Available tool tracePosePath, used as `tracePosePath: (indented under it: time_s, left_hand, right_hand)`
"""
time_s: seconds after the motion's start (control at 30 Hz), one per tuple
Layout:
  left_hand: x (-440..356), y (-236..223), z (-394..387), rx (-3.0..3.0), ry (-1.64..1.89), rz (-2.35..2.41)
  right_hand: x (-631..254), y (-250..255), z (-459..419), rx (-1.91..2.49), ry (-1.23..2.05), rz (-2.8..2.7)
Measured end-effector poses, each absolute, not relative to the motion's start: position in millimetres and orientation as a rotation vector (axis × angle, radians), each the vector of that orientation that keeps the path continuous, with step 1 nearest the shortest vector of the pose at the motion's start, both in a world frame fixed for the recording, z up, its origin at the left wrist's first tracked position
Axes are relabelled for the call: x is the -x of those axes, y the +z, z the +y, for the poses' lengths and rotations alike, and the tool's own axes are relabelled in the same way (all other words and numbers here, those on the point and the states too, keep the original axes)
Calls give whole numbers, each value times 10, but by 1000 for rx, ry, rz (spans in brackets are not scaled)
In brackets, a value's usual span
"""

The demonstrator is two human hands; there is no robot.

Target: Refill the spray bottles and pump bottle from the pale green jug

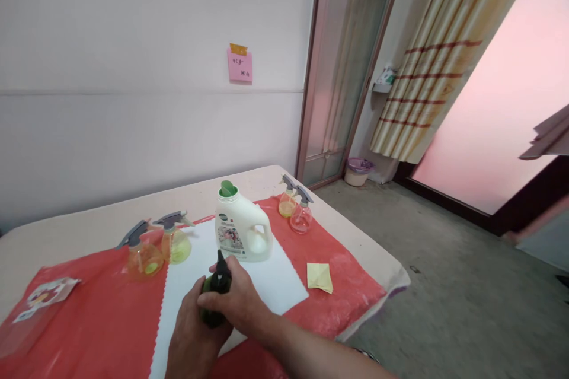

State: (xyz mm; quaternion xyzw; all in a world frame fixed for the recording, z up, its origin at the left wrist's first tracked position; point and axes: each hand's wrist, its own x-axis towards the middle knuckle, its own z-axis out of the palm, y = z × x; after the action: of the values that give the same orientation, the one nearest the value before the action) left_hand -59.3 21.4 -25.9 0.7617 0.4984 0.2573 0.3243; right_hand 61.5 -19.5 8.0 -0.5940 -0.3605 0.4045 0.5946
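Note:
My left hand [191, 340] wraps around the body of a small dark green bottle [212, 308] standing on a white sheet [271, 278]. My right hand [240, 302] grips the bottle's black pump top [221, 269] from the right. Just behind stands a white detergent jug [242, 228] with a green cap. Two yellowish spray bottles [157, 248] with grey triggers sit to the left of the jug.
Two more small spray bottles [296, 210], yellow and pink, stand at the table's far right on the red cloth [342, 284]. A folded yellow cloth [320, 277] lies near the right edge. A printed pouch [47, 293] lies at the left. Bare floor lies to the right.

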Motion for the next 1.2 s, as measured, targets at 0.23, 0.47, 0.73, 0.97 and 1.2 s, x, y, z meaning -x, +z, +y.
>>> tracePosePath:
  time_s: [0.23, 0.47, 0.73, 0.97, 1.2]
  left_hand:
    - [600, -357, 275, -1945, 720, 1402]
    - [578, -246, 205, -2016, 736, 1228]
    - [540, -566, 319, -2031, 942, 1180]
    - [710, -681, 365, -2051, 830, 1242]
    - [792, -682, 410, -2073, 832, 1284]
  right_hand:
    - [-667, 1, -157, 1163, 994, -876]
    - [-571, -62, -148, 1319, 910, -801]
    - [-668, -14, -105, 1293, 826, -823]
    - [-1817, 70, -155, 1621, 383, -505]
    - [-2929, -230, -416, 1958, 119, -106]
